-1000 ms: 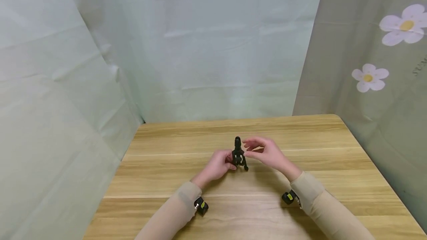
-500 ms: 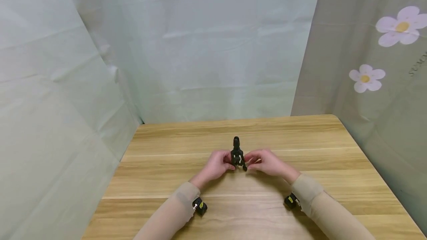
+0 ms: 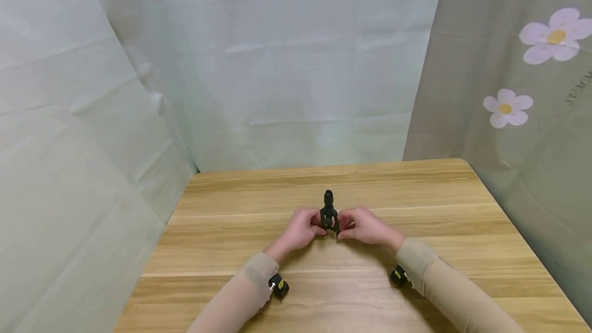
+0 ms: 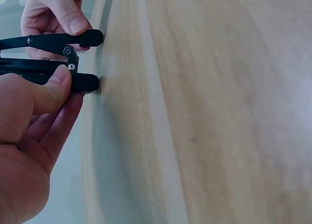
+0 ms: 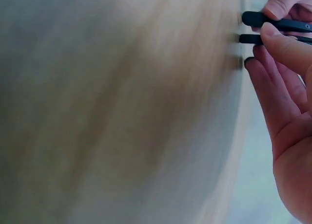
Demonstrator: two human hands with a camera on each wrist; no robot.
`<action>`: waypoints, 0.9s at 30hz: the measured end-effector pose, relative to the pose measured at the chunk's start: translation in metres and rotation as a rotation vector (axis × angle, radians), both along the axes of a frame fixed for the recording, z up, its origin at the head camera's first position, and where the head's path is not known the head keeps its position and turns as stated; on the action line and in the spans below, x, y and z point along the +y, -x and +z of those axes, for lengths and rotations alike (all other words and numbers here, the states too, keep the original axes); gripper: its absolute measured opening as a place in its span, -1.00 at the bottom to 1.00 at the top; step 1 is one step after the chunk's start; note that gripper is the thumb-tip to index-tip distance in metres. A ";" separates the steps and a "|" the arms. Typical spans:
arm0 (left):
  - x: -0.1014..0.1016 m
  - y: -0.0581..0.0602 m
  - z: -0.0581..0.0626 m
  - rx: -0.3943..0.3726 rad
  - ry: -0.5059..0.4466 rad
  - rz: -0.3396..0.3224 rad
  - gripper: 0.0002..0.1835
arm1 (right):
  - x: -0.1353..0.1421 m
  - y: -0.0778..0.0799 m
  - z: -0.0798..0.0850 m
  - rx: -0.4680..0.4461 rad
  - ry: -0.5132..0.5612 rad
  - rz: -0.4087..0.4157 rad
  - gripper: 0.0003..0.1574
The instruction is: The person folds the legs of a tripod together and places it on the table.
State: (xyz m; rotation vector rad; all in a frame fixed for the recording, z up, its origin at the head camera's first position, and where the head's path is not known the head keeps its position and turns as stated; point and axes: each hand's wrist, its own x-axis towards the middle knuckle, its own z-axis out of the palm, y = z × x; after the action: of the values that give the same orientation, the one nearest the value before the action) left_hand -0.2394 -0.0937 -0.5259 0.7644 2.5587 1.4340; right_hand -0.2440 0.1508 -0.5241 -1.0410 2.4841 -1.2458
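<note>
A small black tripod stands upright on the table, its short legs pointing down. On its left side my left hand pinches one leg between thumb and fingers. From the right my right hand grips another leg low down. The left wrist view shows a hinged brace between the black legs and the left thumb pressed near a rounded foot. In the right wrist view three dark leg ends reach close to the tabletop, and the right thumb lies on the middle one. Fingers hide parts of the legs.
The wood-grain table has its far edge behind the tripod. Pale cloth hangs behind and at the sides, with printed flowers on the right. A small black device is strapped to each wrist.
My right hand has come down from beside the tripod's upper part to a lower leg and now grips it. That leg has drawn slightly inward. The left hand keeps its hold.
</note>
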 end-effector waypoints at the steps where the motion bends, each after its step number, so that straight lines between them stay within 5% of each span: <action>1: 0.000 0.000 0.000 -0.003 -0.001 -0.002 -0.75 | -0.001 0.000 0.000 0.005 -0.002 -0.002 -0.72; 11: 0.003 0.001 0.009 0.020 0.060 -0.038 -0.69 | -0.005 -0.003 0.001 0.079 0.033 0.043 -0.68; 27: -0.001 0.007 0.012 -0.006 0.107 -0.066 -0.68 | -0.013 -0.001 -0.004 0.050 0.046 -0.047 -0.66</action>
State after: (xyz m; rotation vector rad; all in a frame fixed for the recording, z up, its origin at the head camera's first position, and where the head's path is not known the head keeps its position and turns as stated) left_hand -0.2466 -0.0942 -0.5141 0.8190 2.5558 1.2672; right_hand -0.2431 0.1380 -0.5283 -1.0427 2.5424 -1.3115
